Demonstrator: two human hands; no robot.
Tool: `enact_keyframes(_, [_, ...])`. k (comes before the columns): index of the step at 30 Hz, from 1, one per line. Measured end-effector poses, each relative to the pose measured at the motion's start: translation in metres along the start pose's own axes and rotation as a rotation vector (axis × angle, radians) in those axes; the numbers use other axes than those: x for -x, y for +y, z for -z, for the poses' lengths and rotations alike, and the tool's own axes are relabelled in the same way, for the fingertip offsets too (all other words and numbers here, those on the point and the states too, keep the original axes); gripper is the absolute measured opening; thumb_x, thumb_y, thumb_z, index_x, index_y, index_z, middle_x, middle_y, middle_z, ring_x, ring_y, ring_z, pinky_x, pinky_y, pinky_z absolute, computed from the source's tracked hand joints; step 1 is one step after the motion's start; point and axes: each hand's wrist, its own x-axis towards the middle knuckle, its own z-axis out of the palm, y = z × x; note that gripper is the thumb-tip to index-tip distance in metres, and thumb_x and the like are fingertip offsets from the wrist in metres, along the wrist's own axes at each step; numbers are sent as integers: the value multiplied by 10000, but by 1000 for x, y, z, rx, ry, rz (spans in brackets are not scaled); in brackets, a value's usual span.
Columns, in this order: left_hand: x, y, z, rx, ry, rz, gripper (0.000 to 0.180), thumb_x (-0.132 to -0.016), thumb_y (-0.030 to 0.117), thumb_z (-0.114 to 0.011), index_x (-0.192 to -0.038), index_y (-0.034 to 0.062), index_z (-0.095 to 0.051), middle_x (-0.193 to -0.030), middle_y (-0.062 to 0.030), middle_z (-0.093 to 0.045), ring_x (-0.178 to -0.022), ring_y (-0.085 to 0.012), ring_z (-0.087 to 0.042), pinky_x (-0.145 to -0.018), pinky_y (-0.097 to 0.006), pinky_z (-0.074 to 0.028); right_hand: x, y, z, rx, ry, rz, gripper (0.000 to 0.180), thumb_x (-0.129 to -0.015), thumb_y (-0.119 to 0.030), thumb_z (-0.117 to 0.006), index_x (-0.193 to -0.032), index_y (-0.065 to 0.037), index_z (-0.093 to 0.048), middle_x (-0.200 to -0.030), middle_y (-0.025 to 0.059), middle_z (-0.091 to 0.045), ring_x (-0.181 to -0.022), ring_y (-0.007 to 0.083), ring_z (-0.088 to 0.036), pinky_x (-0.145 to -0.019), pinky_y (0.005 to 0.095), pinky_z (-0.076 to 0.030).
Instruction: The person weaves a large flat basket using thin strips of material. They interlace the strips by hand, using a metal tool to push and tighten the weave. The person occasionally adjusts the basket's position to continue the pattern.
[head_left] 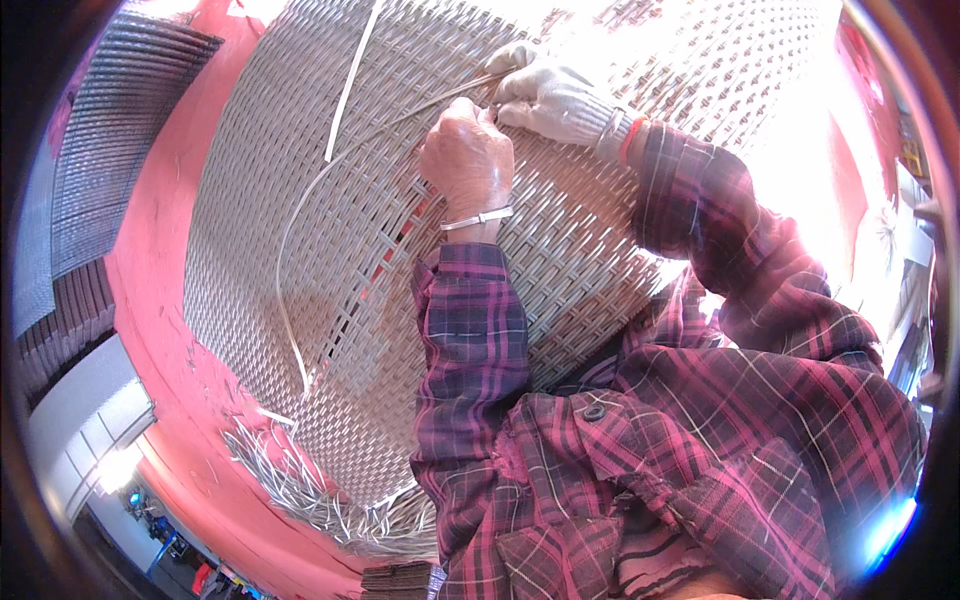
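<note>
At the far left, a dark ribbed panel point(130, 130) lay beside a pinkish-red surface point(165, 200), with a pale panel point(88, 405) nearer on the same side. To the right, a large beige woven sheet point(250, 230) spread across the middle. A tangle of loose strand ends point(290, 480) gathered along its near left edge. A long strand point(281, 260) curved over the weave, from the near left part up to the hands. A flat white strip point(350, 85) lay across the far part of the sheet, left of the hands. Right of the strand's bend, a line of gaps point(378, 275) in the weave showed red.

The bare left hand point(468, 150), a white band point(478, 218) around its wrist, was over the far middle of the sheet. Its fingers were curled narrow; I could not tell what they held. Just beside it on the right, the gloved right hand point(550, 100) had its fingers narrowed around the far end of the strand. An orange-red band point(632, 140) circled the glove's cuff, next to a plaid sleeve point(700, 195).
</note>
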Motion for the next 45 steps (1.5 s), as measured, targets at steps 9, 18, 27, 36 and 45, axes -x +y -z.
enact_keyframes(9, [12,-2,-11,173,170,-153,130,-828,59,-593,-946,10,-616,-967,-144,-609,-868,-363,-607,-782,-432,-480,-9,-4,-14,-49,247,-108,119,-753,-117,-647,-760,-8,-601,-656,126,-566,-599,243,-553,-586,354,-460])
enact_keyframes(18, [88,-56,26,191,237,-212,164,-809,-12,-592,-972,8,-594,-1029,-159,-583,-1003,-315,-560,-867,-415,-449,-13,10,18,-207,13,170,97,-843,-139,-634,-853,-44,-612,-697,33,-585,-639,118,-541,-606,288,-455])
enact_keyframes(27, [113,-86,16,270,414,-215,124,-782,11,-600,-901,40,-585,-960,-95,-575,-869,-281,-564,-766,-387,-454,-46,-15,-2,-113,-534,390,155,-881,-163,-587,-961,-33,-615,-838,53,-601,-769,155,-571,-708,284,-456])
enact_keyframes(36, [115,-91,2,345,490,-196,186,-747,6,-617,-924,34,-569,-987,-108,-573,-937,-302,-564,-826,-399,-459,-5,59,69,91,-365,231,207,-897,-166,-556,-1037,-21,-600,-972,90,-589,-886,196,-562,-808,297,-432])
enact_keyframes(45, [118,-94,4,322,488,-190,167,-744,-25,-607,-895,36,-571,-980,-93,-570,-935,-292,-556,-827,-393,-430,59,170,237,458,-131,-99,264,-913,-170,-525,-1113,-8,-586,-1106,128,-576,-1003,236,-553,-909,310,-409])
